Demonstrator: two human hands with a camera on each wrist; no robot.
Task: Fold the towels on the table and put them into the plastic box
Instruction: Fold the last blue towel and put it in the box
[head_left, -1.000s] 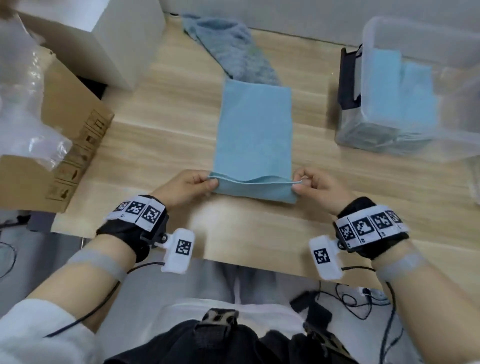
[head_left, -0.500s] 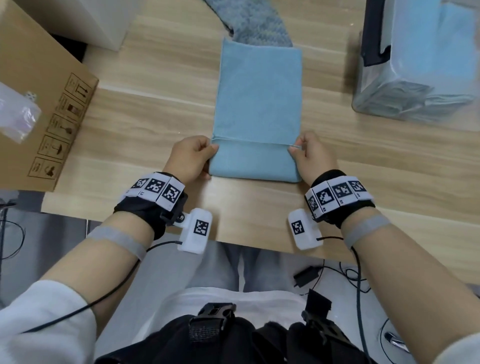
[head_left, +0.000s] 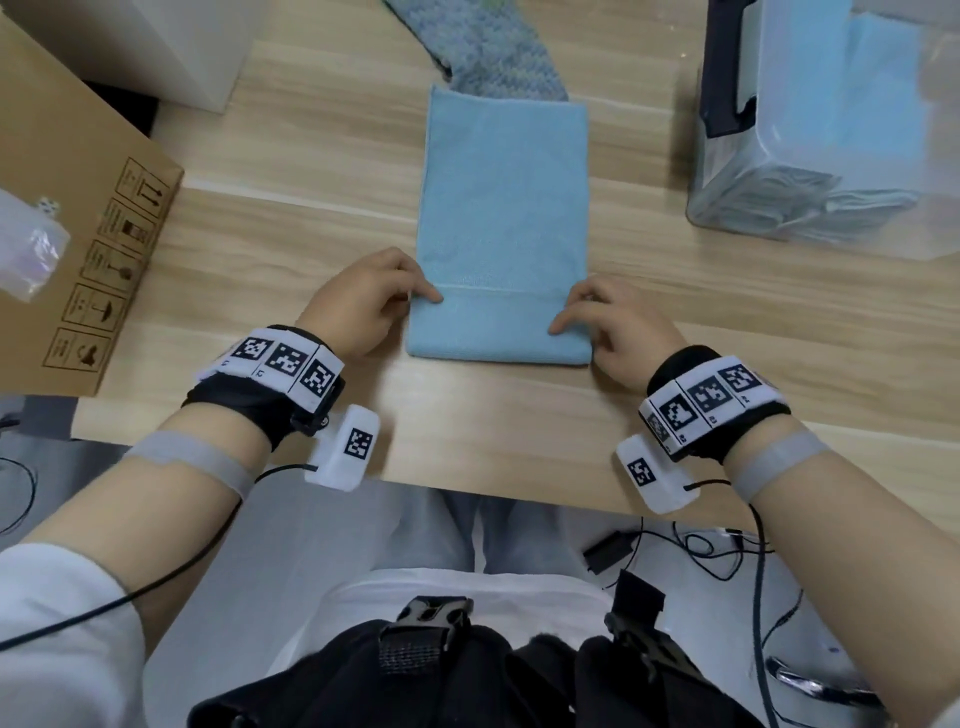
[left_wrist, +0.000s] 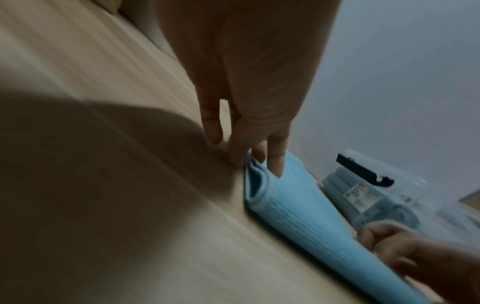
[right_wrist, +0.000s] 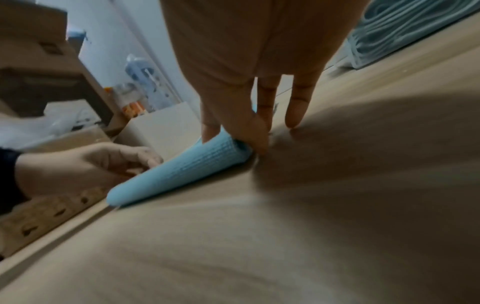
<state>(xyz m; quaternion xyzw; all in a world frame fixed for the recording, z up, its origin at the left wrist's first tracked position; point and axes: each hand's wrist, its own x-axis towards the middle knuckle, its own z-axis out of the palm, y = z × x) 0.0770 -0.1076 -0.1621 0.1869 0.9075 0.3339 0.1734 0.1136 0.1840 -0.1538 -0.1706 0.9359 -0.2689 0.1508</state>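
A light blue towel (head_left: 501, 208) lies as a long strip on the wooden table (head_left: 519, 415). Its near end is folded back over itself into a flat flap (head_left: 493, 327). My left hand (head_left: 423, 293) pinches the flap's left edge, with a finger on top and the thumb at the side in the left wrist view (left_wrist: 259, 160). My right hand (head_left: 563, 322) holds the right edge, the cloth bulging between thumb and finger (right_wrist: 233, 139). The clear plastic box (head_left: 779, 156) stands at the far right with folded blue towels inside.
A grey-blue knitted towel (head_left: 483, 47) lies beyond the blue one, its near end under it. A cardboard box (head_left: 78, 234) with a plastic bag (head_left: 26, 244) on it overhangs the table's left side. A white box (head_left: 182, 47) stands far left.
Both hands carried the towel's lifted near edge away from me and laid it flat on the strip. The right hand then slid back toward the near fold.
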